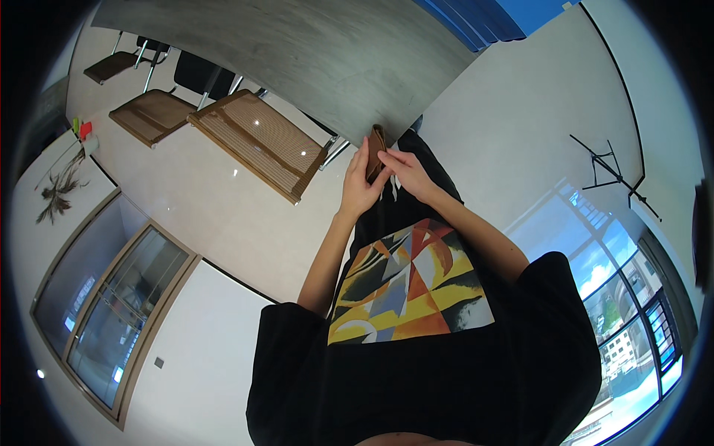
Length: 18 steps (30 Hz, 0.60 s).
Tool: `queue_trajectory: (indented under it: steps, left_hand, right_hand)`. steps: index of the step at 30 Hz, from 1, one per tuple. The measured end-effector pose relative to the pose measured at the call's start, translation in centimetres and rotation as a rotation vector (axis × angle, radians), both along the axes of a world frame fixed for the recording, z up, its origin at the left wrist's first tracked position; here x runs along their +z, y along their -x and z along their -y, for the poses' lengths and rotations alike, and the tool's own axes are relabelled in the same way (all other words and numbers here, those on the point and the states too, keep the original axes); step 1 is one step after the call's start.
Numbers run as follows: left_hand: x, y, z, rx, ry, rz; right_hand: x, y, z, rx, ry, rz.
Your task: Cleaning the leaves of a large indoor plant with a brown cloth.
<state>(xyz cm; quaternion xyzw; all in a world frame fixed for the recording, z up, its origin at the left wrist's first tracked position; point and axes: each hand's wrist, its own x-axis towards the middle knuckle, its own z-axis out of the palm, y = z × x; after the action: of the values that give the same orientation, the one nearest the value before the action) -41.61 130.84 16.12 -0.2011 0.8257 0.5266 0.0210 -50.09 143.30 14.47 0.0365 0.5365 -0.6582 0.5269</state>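
Note:
Between my two hands, just off the near corner of the grey table, is a brown wallet, with its layers slightly parted at the upper end. My left hand lies along the wallet's left side, with its fingers pointing up and its thumb across the lower end. From the right, my right hand pinches the wallet's right side with thumb and fingers. The inside of the wallet is hidden from here.
Brown mesh chairs stand along the table's left side. Blue cloth hangs at the table's far right. A black metal stand is on the right, near a large window. Glass doors are at the left.

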Motion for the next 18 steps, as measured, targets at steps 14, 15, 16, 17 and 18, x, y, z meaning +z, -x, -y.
queue_trajectory:
  steps: [14,15,16,17,18]
  left_hand:
    - [-4.1,-6.6,-3.9,0.275,-0.554,0.109]
    - [-4.5,-7.1,-4.1,0.301,-0.581,0.119]
    - [-5.1,-7.8,-4.4,0.323,-0.59,0.114]
    - [-5.8,-8.5,-4.8,0.411,-0.727,0.086]
    - [-6.4,-9.0,-5.2,0.498,-0.866,0.056]
  right_hand:
    - [-2.9,-2.8,-5.3,0.085,-0.183,0.284]
    - [-3.1,-2.9,-5.6,0.082,-0.198,0.28]
    - [-3.4,-2.9,-5.7,0.078,-0.211,0.276]
    - [-3.8,-2.8,-5.8,0.054,-0.234,0.305]
    - [-4.0,-2.7,-5.8,0.074,-0.246,0.304]
